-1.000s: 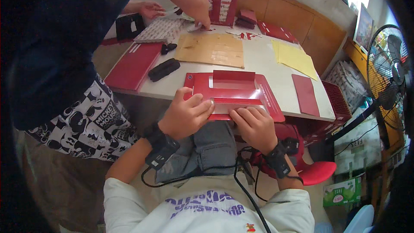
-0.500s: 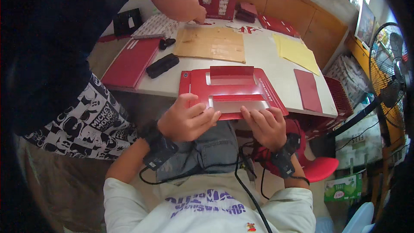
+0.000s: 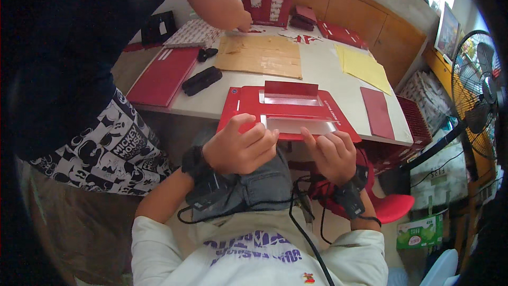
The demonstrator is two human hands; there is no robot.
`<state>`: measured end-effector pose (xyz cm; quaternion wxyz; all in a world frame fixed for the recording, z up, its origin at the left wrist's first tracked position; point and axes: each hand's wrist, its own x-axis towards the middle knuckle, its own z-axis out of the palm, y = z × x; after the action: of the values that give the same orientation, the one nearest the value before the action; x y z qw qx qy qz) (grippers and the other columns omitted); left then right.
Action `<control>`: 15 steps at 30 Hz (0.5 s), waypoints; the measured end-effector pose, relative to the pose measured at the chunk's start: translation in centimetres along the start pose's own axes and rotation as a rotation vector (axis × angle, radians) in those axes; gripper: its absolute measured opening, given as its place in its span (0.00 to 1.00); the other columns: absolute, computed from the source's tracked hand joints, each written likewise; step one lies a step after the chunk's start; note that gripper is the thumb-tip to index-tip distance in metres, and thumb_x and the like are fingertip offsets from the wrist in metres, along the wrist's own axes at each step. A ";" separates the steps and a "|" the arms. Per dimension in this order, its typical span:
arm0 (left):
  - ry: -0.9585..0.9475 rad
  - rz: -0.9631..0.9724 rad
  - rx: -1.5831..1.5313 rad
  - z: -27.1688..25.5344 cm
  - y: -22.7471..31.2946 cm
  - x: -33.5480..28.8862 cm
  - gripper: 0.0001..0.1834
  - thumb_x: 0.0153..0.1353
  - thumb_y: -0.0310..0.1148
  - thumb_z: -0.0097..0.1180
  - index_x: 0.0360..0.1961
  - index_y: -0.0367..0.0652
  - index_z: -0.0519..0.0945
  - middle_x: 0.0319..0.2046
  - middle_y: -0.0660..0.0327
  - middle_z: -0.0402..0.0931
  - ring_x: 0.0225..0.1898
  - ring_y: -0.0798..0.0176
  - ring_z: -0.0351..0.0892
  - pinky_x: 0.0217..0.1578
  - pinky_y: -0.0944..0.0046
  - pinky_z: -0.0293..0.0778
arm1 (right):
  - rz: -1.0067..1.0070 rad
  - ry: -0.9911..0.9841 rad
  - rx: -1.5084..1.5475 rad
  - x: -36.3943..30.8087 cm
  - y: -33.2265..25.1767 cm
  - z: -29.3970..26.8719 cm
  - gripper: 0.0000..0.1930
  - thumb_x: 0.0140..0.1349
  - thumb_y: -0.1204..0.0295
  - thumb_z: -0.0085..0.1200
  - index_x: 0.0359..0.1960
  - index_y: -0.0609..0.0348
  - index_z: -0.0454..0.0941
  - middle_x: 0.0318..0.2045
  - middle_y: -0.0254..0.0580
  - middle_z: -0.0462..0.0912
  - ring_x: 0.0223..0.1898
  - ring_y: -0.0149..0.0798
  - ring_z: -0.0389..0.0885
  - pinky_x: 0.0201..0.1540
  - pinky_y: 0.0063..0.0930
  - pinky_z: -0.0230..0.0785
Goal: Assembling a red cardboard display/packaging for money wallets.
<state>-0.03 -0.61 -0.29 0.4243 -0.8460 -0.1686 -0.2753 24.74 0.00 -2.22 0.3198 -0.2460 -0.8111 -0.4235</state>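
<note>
A red cardboard sheet (image 3: 286, 110) with two rectangular cut-out windows lies at the table's near edge, partly over it. From the far window a red flap (image 3: 291, 89) stands up; the near window shows white. My left hand (image 3: 241, 145) is closed at the sheet's near left corner, fingers curled and thumb raised over the red surface. At the near right edge, my right hand (image 3: 333, 153) has its fingers bent on the sheet, with the thumb by the near window. The sheet's underside, where fingers may press, is hidden.
A brown board (image 3: 259, 55), a black pouch (image 3: 201, 81) and a dark red folder (image 3: 165, 77) lie on the white table. Yellow sheets (image 3: 363, 68) and a red card strip (image 3: 377, 111) are right. A co-worker's arm (image 3: 217, 8) reaches in; a fan (image 3: 476, 90) stands far right.
The red flap at the near window, raised before, no longer shows above it, so the window looks white. The sheet and both hands have shifted slightly right.
</note>
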 end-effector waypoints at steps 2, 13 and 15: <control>0.018 -0.052 0.030 0.1 0.3 -0.1 0.09 0.46 0.33 0.57 0.31 0.46 0.80 0.28 0.69 0.72 0.34 0.70 0.72 0.43 0.59 0.67 | -0.011 0.000 0.009 0.2 0.1 -0.4 0.21 0.51 0.73 0.55 0.50 0.52 0.79 0.30 0.29 0.68 0.34 0.28 0.70 0.40 0.24 0.70; -0.050 -0.138 -0.004 -0.5 0.9 0.9 0.05 0.47 0.33 0.55 0.27 0.46 0.77 0.28 0.68 0.71 0.33 0.71 0.72 0.42 0.61 0.66 | -0.053 0.051 0.087 0.9 -0.1 -1.1 0.15 0.51 0.74 0.56 0.42 0.56 0.81 0.33 0.31 0.74 0.37 0.29 0.76 0.40 0.25 0.70; -0.033 -0.154 0.018 -0.5 1.3 1.5 0.05 0.47 0.33 0.55 0.26 0.47 0.76 0.28 0.68 0.70 0.32 0.71 0.72 0.41 0.61 0.66 | -0.089 0.049 0.115 1.5 -0.5 -1.5 0.14 0.51 0.73 0.56 0.42 0.55 0.81 0.34 0.31 0.74 0.37 0.29 0.75 0.39 0.25 0.70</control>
<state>1.62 -1.69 0.06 0.4067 -0.8310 -0.2428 -0.2917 23.84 -1.34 -0.78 0.3341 -0.1806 -0.8360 -0.3960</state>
